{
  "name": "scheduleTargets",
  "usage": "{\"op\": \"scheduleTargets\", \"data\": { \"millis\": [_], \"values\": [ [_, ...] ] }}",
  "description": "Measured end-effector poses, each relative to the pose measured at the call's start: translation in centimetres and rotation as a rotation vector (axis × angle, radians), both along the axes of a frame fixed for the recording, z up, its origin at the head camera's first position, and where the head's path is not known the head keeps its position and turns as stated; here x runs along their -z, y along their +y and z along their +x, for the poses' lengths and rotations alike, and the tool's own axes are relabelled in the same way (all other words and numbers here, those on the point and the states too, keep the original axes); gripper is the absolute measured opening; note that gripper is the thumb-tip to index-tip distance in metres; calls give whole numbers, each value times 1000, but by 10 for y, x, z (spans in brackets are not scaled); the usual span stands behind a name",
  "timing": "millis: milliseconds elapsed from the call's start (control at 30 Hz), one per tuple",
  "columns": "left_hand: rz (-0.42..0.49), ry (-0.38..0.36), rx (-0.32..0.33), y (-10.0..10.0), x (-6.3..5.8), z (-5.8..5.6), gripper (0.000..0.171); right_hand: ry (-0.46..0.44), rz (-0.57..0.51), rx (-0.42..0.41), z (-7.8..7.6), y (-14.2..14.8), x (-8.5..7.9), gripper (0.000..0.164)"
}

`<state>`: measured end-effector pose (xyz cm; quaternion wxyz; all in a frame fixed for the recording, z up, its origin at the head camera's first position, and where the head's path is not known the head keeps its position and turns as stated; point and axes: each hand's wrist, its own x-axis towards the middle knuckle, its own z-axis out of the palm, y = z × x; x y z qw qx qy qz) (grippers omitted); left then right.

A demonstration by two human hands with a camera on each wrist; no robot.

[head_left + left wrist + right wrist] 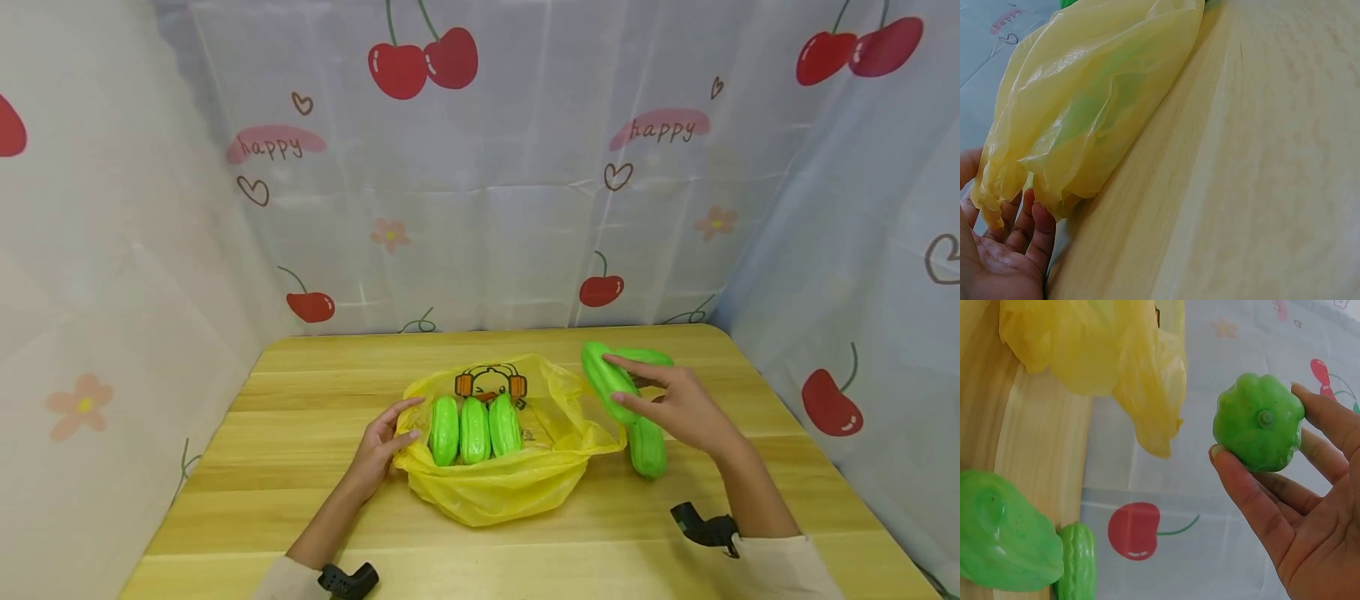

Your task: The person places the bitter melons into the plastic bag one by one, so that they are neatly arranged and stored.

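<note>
A yellow plastic bag lies mouth open on the table, with three green ribbed cucumbers side by side inside it. My left hand holds the left edge of the bag, thumb over the rim and fingers outside; the left wrist view shows the crumpled film between them. To the right of the bag, my right hand pinches another cucumber between thumb and fingers, raised above the table. Below and behind it, two more cucumbers rest on the table, one nearer and one farther back.
The wooden table ends at a back edge against a hanging curtain printed with cherries and hearts. More curtain hangs along the left and right sides. A dark wrist camera sits on the right forearm.
</note>
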<state>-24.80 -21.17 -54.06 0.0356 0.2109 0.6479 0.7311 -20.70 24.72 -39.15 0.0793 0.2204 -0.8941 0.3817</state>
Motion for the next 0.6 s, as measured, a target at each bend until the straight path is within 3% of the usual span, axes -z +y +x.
{"op": "scheduleTargets", "data": {
  "millis": [200, 600],
  "values": [
    [-7, -8, -6, 0, -1, 0, 51, 26, 14, -32, 1, -13, 2, 54],
    [4, -9, 2, 0, -1, 0, 52, -24, -15, -99, 0, -41, 8, 54]
  ]
}}
